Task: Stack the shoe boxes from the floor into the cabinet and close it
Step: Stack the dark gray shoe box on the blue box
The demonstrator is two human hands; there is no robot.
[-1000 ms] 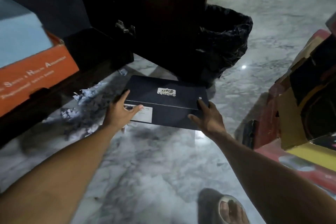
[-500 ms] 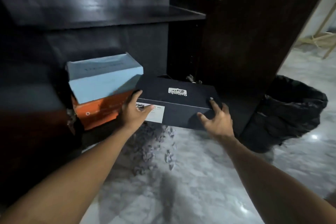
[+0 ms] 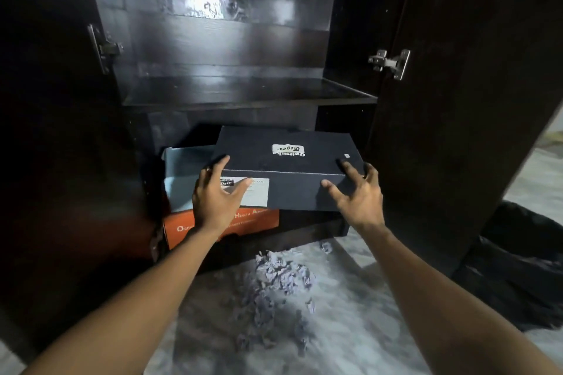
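We hold the black shoe box (image 3: 288, 170) at the mouth of the cabinet (image 3: 231, 91), partly over the pale blue box (image 3: 185, 179) that sits on the orange box (image 3: 225, 224) at the left of the bottom shelf. Our left hand (image 3: 217, 196) grips the near left corner, fingers (image 3: 221, 161) curled over the lid and thumb across the label; our right hand (image 3: 358, 195) grips the near right corner the same way.

The black box overhangs the stack to the right, so if we let go early it will likely tip off that unsupported side. It may also catch on the shelf (image 3: 249, 99) above.

Both doors stand open. Crumpled paper (image 3: 280, 283) litters the marble floor (image 3: 350, 329) before the cabinet, and a black bin bag (image 3: 518, 268) sits at the right.
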